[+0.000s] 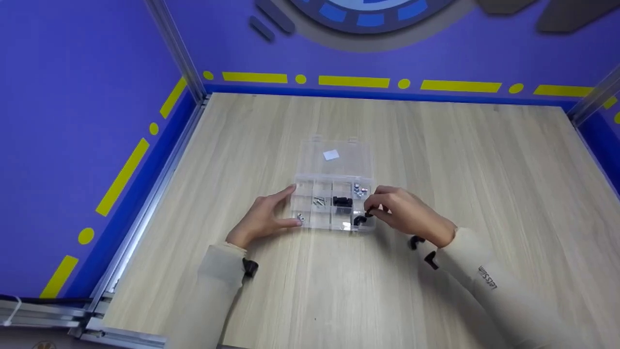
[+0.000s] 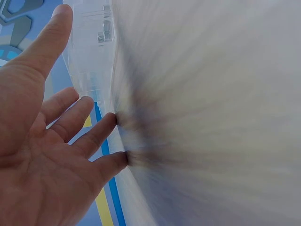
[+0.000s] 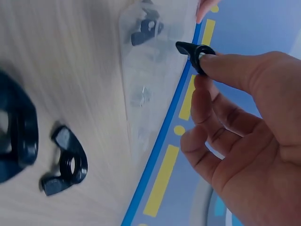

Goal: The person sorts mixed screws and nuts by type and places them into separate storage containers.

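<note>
A clear plastic compartment box [image 1: 321,222] lies on the table with its lid [image 1: 310,157] swung back. My right hand [image 1: 399,208] is over the box's right side and pinches a black wing nut [image 3: 200,55] between thumb and fingertips. Below it, in the near right compartment, sits another black wing nut [image 1: 359,221]. At the box's left end is my left hand [image 1: 261,215], thumb by the near corner and index fingertip by the side farther back. Its fingers are spread and grip nothing; two fingertips meet the tabletop in the left wrist view.
Two more wing nuts, a larger-looking one [image 3: 29,129] and another [image 3: 80,162], lie on the table near my right wrist. Other compartments hold silver nuts [image 1: 360,190], screws [image 1: 319,201] and black parts [image 1: 342,201]. A white label [image 1: 331,155] marks the lid.
</note>
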`<state>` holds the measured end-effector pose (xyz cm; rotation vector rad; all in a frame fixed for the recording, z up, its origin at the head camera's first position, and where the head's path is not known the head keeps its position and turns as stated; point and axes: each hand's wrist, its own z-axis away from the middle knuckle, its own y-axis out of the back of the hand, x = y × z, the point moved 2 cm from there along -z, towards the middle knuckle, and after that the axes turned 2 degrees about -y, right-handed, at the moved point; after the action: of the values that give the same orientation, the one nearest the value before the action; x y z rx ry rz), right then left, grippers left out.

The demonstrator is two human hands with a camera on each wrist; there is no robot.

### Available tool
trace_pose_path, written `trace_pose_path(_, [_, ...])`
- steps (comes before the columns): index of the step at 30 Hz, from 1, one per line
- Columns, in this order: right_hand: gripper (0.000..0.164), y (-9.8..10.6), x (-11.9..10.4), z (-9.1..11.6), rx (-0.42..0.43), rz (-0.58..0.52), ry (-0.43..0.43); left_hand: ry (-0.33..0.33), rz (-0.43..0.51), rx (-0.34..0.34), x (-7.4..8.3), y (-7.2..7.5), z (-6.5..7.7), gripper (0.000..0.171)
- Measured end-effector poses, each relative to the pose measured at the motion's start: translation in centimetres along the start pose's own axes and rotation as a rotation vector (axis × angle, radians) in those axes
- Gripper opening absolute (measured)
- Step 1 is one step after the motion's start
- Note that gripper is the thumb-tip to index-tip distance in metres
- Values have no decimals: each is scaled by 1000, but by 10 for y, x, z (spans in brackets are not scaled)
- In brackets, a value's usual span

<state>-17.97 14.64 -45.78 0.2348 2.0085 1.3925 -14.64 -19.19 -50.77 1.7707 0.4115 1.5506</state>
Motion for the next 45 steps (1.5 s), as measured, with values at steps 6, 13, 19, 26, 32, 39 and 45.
trace_pose_path(6, [16,-10,-6,-3,-34,2,-3,-11,-26,1,0,-1,0,93])
trace_pose_path(13, [18,-20,-10,-6,-89,-15,-24,-4,-19,-3,0,-1,1,94])
trace_pose_path(19, [18,-23,-11,-7,-124,9,-83,10,-19,-9,0,-1,-1,94])
trace_pose_path(26, [14,-23,-11,-7,-146,31,-83,13,-6,-15,0,-1,-1,95])
trace_pose_path(32, [18,-22,-9,-5,-136,-20,-50,23,3,-9,0,0,0,95])
trace_pose_path(39, [25,-20,-6,-2,-125,-40,-75,17,3,-8,0,0,0,96])
trace_pose_path(45, [17,-17,-5,0,-114,-59,-57,9,2,-3,-1,0,-1,96])
